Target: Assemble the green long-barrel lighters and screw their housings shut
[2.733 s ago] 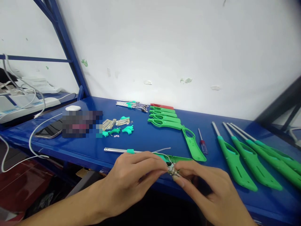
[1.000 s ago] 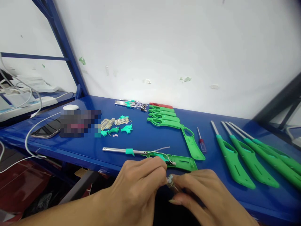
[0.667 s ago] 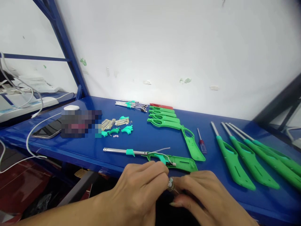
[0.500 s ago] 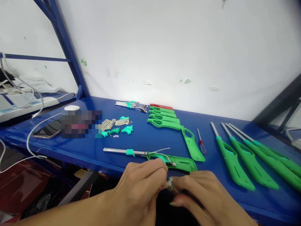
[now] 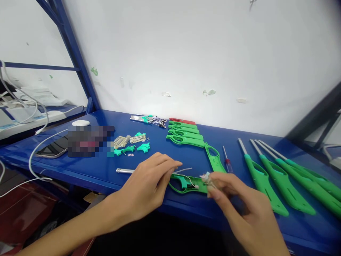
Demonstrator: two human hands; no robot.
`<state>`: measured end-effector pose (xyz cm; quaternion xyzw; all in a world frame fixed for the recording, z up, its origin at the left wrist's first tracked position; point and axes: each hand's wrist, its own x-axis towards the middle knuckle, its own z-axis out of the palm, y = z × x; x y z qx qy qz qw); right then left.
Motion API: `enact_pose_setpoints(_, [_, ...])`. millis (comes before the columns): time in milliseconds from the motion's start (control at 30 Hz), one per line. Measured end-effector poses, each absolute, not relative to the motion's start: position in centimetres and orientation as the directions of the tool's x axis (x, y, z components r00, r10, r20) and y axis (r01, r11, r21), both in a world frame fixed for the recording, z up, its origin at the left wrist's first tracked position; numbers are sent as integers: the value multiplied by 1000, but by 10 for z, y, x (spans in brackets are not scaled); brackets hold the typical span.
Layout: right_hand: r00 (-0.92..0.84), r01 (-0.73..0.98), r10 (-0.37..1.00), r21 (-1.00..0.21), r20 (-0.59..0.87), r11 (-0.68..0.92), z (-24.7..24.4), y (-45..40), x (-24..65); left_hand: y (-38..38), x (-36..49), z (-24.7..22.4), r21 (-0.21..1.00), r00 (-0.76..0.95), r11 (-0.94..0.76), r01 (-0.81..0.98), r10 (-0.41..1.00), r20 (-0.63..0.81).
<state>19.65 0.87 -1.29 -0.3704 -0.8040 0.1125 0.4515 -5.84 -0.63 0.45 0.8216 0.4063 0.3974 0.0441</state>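
Note:
An opened green lighter shell half (image 5: 201,183) lies near the table's front edge, with a teal trigger (image 5: 182,182), white wire and thin tube in it. Its metal barrel (image 5: 124,171) points left, partly covered by my left hand (image 5: 150,185). That hand hovers over or touches the barrel end, its fingers stretched out and apart from the thumb. At the shell's right end, my right hand (image 5: 239,204) pinches a small translucent lighter fuel tank (image 5: 207,178) with a whitish valve on top. My fingers hide most of the tank.
Several finished green lighters (image 5: 269,185) lie at right, beside a screwdriver (image 5: 228,164). Shell halves (image 5: 185,137) line up behind. Clear tanks (image 5: 122,141), teal triggers (image 5: 144,147) and metal barrels with wires (image 5: 145,119) lie back left. A phone (image 5: 53,147) and white cable sit at left.
My hands have moved apart. The right one has lifted the tank forward to the shell's right end; the left one has let go and moved up-left over the barrel.

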Motion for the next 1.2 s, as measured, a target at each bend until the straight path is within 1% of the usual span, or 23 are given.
enact_pose_setpoints(67, [-267,514,723,-541,637,666,-13,10,197,3,-60,-1,350,371,-633,691,726,579])
enact_pose_setpoints(133, [-247,532,719,-529,650,661,-14,12,198,10,-58,-6,320,386,-619,717,735,558])
enact_pose_setpoints(233, [-262,562,712,-497,652,661,-18,14,199,14,-49,-7,296,409,-625,722,731,546])
enact_pose_setpoints(333, [-289,589,736,-492,613,641,-20,16,198,17,-41,-6,272,439,-641,718,720,538])
enact_pose_setpoints(433, [-293,604,751,-494,592,625,-22,17,198,18,-39,-7,262,446,-654,710,704,552])
enact_pose_setpoints(733, [-295,597,737,-485,608,639,-20,17,197,15,-42,-11,192,478,-708,680,626,617])
enact_pose_setpoints(1200, [-287,592,751,-506,594,627,-20,16,198,15,-40,-12,168,487,-720,673,602,633])
